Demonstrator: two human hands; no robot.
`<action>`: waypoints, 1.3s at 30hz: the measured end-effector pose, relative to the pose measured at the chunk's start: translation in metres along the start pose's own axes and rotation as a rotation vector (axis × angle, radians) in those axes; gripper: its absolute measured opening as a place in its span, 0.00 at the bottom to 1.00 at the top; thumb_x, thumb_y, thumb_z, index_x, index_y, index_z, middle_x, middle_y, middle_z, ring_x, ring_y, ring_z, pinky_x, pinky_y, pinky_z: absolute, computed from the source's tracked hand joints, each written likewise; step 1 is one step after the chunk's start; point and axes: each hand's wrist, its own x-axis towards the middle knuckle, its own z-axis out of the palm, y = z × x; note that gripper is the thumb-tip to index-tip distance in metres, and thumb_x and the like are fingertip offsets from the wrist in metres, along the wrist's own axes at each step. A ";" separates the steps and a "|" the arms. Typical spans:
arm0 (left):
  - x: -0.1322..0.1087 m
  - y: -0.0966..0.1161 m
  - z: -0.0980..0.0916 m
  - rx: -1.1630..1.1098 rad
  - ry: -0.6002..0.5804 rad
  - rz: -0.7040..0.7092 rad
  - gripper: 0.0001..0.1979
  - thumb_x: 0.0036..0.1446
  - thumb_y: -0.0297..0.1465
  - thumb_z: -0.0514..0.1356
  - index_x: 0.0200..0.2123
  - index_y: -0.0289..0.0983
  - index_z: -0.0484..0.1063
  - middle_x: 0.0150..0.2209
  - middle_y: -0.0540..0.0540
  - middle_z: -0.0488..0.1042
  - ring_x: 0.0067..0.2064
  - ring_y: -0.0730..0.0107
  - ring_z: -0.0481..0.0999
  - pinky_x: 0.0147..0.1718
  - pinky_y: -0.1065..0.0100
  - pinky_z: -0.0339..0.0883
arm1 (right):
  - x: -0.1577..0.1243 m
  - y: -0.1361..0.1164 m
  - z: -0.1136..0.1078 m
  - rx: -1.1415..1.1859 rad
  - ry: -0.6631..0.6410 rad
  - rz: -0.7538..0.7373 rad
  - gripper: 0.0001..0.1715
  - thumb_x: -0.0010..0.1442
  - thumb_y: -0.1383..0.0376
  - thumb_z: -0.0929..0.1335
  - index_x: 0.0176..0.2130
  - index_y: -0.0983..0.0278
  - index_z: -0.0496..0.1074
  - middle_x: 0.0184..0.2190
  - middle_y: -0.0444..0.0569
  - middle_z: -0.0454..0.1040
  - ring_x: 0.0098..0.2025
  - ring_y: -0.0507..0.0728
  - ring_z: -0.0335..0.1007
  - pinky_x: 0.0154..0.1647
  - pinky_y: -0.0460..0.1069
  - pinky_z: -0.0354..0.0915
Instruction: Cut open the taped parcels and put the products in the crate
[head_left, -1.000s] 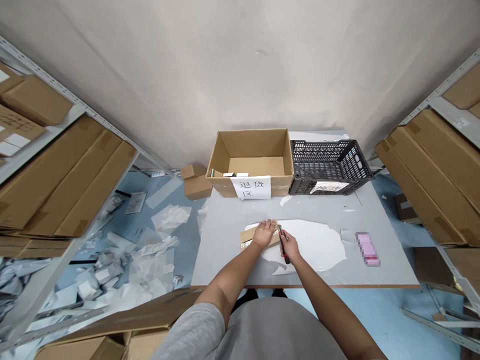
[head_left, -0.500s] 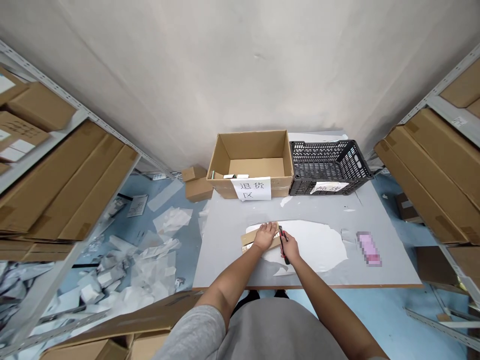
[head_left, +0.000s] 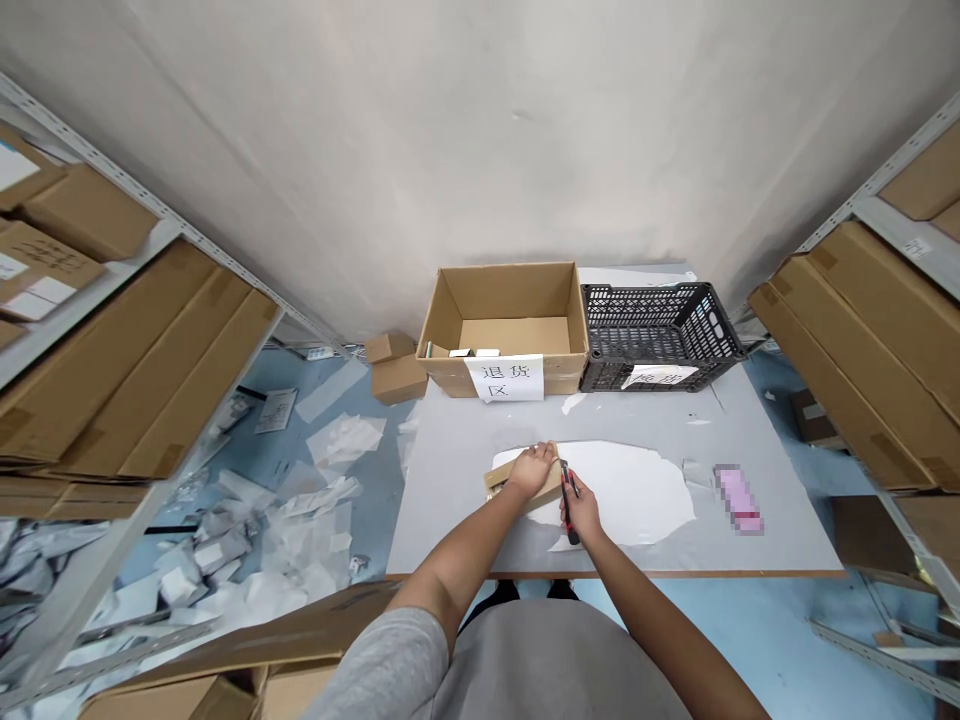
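A small brown cardboard box [head_left: 551, 488] lies at an angle on the table, partly over a white sheet [head_left: 637, 490]. My left hand [head_left: 532, 468] is on top of it, fingers curled over its far side and gripping it. My right hand [head_left: 582, 507] is closed around a red and black utility knife [head_left: 565, 484]. The knife points away from me, its front end at the right end of the box. Whether the blade is in the cardboard is too small to tell.
Behind stand a labelled open carton [head_left: 514, 335] with a few small items and a black plastic crate [head_left: 660, 340]. A blurred pink object [head_left: 739, 498] lies on the table's right. Shelves with cartons flank both sides; paper and plastic scraps [head_left: 300, 520] litter the floor at left.
My right hand and the knife have shifted slightly towards me along the right end of the box. My left hand still holds the box, its grip and tilt slightly changed.
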 end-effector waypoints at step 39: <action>-0.017 0.030 0.001 -0.069 0.060 -0.128 0.25 0.76 0.34 0.50 0.72 0.35 0.62 0.56 0.32 0.73 0.55 0.51 0.74 0.55 0.54 0.68 | 0.009 -0.024 -0.006 -0.180 0.039 0.122 0.30 0.72 0.60 0.63 0.70 0.62 0.66 0.14 0.35 0.63 0.14 0.53 0.61 0.15 0.43 0.60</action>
